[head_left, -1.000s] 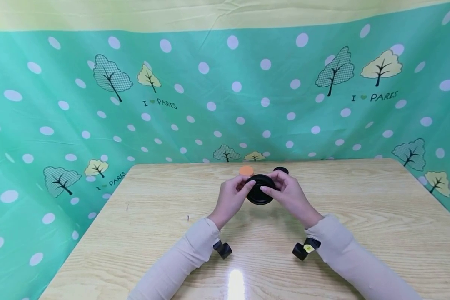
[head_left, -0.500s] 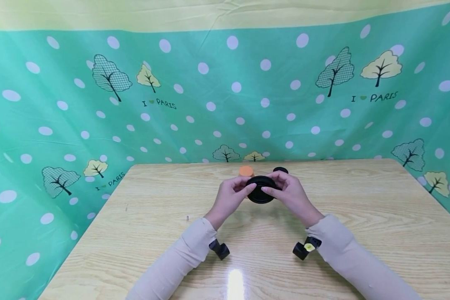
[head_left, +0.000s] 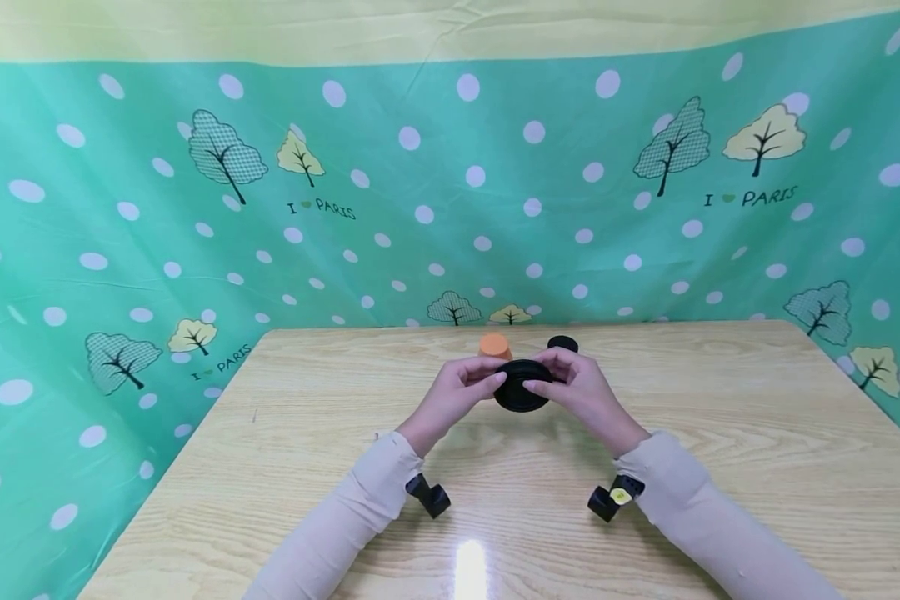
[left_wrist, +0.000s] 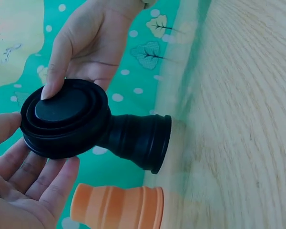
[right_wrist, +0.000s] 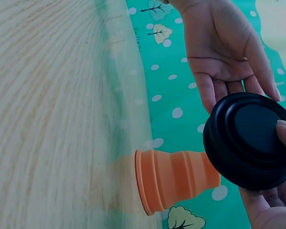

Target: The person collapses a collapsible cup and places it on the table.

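Note:
Between both hands is a black collapsible cup (head_left: 521, 401), folded down to a thick ringed disc and held above the table. My left hand (head_left: 456, 393) grips its left edge, thumb at the rim and fingers underneath. On the other edge my right hand (head_left: 581, 392) pinches it; its thumb presses the flat centre of the disc (left_wrist: 62, 106), as the left wrist view shows. Just behind the hands stand an orange collapsible cup (right_wrist: 176, 180), stretched out and upside down, and a similar black cup (left_wrist: 138, 139). In the head view the hands partly hide both standing cups.
A light wood-grain table (head_left: 307, 500) spreads under the arms. At its back edge hangs a green dotted curtain (head_left: 390, 200) with printed trees. Each wrist carries a small black camera, the left one (head_left: 429, 497) and the right one (head_left: 606, 502).
Both hands and the folded cup have sunk slightly, and the disc has tilted to a narrower oval. The left wrist has swung outward to the left, while the standing cups keep their places.

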A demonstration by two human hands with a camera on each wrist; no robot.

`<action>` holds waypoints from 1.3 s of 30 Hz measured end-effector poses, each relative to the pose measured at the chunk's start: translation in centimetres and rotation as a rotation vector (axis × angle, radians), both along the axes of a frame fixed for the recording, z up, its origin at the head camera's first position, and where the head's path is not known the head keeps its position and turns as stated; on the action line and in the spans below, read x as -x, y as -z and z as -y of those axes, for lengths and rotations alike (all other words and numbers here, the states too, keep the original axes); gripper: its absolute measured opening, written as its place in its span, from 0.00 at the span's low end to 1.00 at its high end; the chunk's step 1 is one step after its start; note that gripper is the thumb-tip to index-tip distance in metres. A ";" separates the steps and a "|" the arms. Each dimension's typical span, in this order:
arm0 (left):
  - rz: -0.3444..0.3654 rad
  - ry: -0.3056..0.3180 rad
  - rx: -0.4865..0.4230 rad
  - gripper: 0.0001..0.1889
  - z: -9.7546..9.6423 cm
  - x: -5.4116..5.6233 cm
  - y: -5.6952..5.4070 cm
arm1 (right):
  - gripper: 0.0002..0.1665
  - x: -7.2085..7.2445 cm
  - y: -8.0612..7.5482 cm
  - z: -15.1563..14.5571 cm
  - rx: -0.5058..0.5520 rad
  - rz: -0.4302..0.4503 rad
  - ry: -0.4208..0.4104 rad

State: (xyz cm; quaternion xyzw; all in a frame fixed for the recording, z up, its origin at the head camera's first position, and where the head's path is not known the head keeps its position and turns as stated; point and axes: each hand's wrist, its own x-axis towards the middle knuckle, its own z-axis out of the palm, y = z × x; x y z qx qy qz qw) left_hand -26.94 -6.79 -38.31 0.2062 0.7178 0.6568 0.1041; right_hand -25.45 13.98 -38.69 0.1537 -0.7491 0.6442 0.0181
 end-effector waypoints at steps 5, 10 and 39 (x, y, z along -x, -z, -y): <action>0.003 -0.009 0.013 0.16 0.1 0.0 0.0 | 0.17 0.1 0.2 -0.1 -0.025 -0.006 0.005; -0.014 -0.001 0.024 0.15 0.2 -0.2 0.1 | 0.17 0.0 0.2 -0.2 -0.031 -0.004 -0.020; -0.308 0.002 0.081 0.10 0.9 -1.3 -0.5 | 0.36 0.4 -0.3 -1.2 -0.012 0.285 -0.324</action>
